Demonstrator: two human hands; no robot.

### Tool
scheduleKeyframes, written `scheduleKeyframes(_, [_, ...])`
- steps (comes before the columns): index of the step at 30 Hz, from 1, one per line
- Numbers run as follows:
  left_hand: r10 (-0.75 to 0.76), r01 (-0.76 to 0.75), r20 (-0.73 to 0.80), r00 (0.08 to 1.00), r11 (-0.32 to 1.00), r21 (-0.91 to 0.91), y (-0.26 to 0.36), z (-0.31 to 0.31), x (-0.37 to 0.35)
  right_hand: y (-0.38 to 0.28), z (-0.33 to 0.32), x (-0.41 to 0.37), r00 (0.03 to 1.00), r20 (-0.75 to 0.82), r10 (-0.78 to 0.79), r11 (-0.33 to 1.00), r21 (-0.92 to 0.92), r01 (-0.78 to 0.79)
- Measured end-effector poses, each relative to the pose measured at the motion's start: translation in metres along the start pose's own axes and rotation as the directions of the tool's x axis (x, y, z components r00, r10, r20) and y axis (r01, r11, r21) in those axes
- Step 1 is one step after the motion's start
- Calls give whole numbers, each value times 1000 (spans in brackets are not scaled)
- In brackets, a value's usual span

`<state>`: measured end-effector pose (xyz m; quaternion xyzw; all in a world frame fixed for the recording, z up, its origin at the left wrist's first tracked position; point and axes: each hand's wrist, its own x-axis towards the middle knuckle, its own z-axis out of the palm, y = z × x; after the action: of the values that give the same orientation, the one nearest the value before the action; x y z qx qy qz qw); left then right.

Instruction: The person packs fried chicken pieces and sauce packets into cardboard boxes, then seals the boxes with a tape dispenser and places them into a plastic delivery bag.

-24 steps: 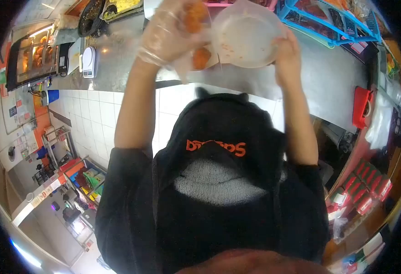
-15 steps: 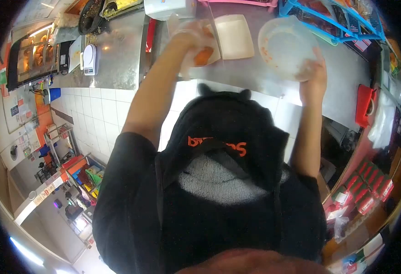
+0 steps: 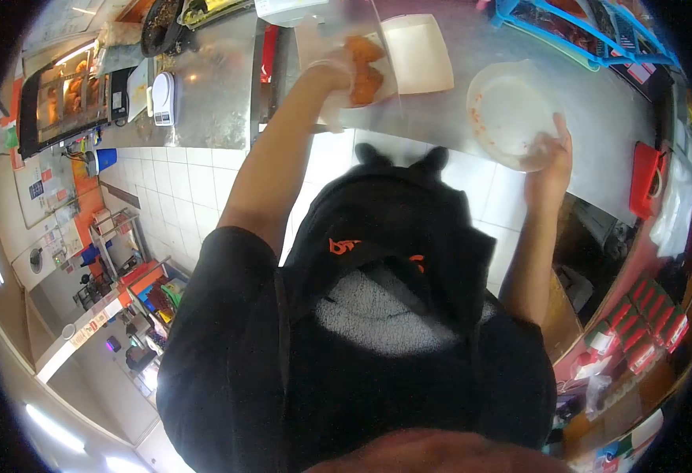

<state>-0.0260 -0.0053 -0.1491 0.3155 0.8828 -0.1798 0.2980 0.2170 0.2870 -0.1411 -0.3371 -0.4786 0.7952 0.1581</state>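
My left hand [image 3: 334,72], in a loose clear plastic covering, is at the left side of orange-brown fried pieces [image 3: 364,69] in an open paper box. Its fingers are blurred and partly hidden by the plastic, so its grip cannot be made out. To the right stands an open, cream-coloured paper box [image 3: 419,55] with nothing visible in it. My right hand [image 3: 549,160] grips the lower right rim of a round whitish bowl [image 3: 517,114], thumb up along the side. Orange crumbs or sauce stick to the bowl's inner left side.
The metal counter [image 3: 212,75] carries a white scale [image 3: 164,98] at the left, near a lit glass food case [image 3: 66,91]. Blue racks [image 3: 590,35] stand at the back right, and a red container [image 3: 645,180] is at the right edge.
My right hand and the bowl have moved nearer to my body and slightly right. More of the fried pieces shows beside my left hand. The whole view has shifted a little.
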Motion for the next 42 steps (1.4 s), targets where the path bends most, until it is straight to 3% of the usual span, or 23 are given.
scheduleKeyframes(1, [-18, -5, -121, 993, 983, -185, -6, 1, -3, 0, 0, -1, 999, 6, -52, 998, -35, 53])
scheduleKeyframes(3, [-25, -62, -488, 873, 985, -162, -21, -1, -31, -5, 9, -10, 993, 29, -113, 991, -75, 115])
scheduleKeyframes(5, [-285, -127, -677, 679, 862, -490, -30, -22, -93, -15, 27, -27, 992, 63, -110, 987, -112, 117])
scheduleKeyframes(6, [-319, -108, -682, 658, 857, -505, -54, -7, -107, -14, 35, -31, 991, 89, -97, 993, -56, 102])
scheduleKeyframes(8, [-446, -311, -838, 313, 786, -534, -114, 35, -142, -10, 72, -45, 986, 152, -74, 992, -88, 89])
scheduleKeyframes(9, [-480, -279, -834, 272, 790, -546, -135, 44, -172, -5, 96, -52, 984, 175, -44, 991, -114, 65])
scheduleKeyframes(10, [-758, -608, -601, 252, 359, -708, -151, 54, -209, 9, 120, -57, 961, 270, -55, 995, -69, 76])
scheduleKeyframes(11, [-885, -829, -312, 345, -131, -543, -170, 66, -247, 25, 152, -66, 940, 334, -68, 994, -59, 93])
scheduleKeyframes(15, [-972, -963, -195, 130, -78, -256, -257, 196, -384, 115, 317, -128, 812, 584, 18, 986, -144, 81])
scheduleKeyframes(17, [-992, -969, -120, 39, -9, -247, -279, 256, -449, 158, 403, -168, 759, 640, 119, 992, -114, -59])
scheduleKeyframes(25, [-984, -914, 93, -154, 106, -392, -322, 409, -612, 355, 692, -215, 863, 466, 194, 949, -313, -44])
scheduleKeyframes(27, [-987, -909, 87, -134, 88, -407, -348, 429, -622, 415, 747, -176, 890, 423, 172, 925, -379, 1])
scheduleKeyframes(29, [-987, -903, 107, -123, 66, -424, -378, 452, -619, 501, 801, -119, 962, 261, -83, 778, -586, 226])
scheduleKeyframes(31, [-996, -914, 86, -13, -23, -404, -414, 469, -610, 536, 827, -79, 989, 149, 18, 816, -573, 71])
scheduleKeyframes(33, [-997, -924, 67, -26, -1, -381, -452, 468, -601, 501, 829, -131, 965, -15, -262, 691, -701, 176])
scheduleKeyframes(34, [-999, -944, 32, -34, 21, -331, -475, 465, -592, 489, 823, -162, 934, 107, -342, 757, -558, 341])
scheduleKeyframes(35, [-999, -961, -9, -48, 49, -273, -504, 465, -584, 485, 819, -194, 873, 211, -439, 790, -373, 487])
scheduleKeyframes(37, [-995, -974, -89, -53, 72, -216, -569, 466, -567, 486, 831, -270, 745, 616, -257, 818, -272, 507])
scheduleKeyframes(38, [-989, -978, -144, -39, 68, -200, -601, 458, -553, 484, 841, -320, 483, 827, -288, 788, -81, 610])
scheduleKeyframes(39, [-981, -980, -193, -21, 58, -190, -632, 450, -542, 484, 854, -371, 354, 925, 139, 964, -208, 164])
scheduleKeyframes(40, [-981, -983, -194, -4, 39, -178, -664, 439, -531, 475, 874, -412, 173, 972, 162, 771, -234, 592])
scheduleKeyframes(41, [-980, -986, -200, 17, 17, -166, -694, 429, -520, 450, 900, -451, -153, 988, -36, 688, 136, 713])
scheduleKeyframes(42, [-976, -990, -218, 8, 23, -140, -723, 420, -509, 449, 929, -473, -352, 921, -169, 534, 386, 752])
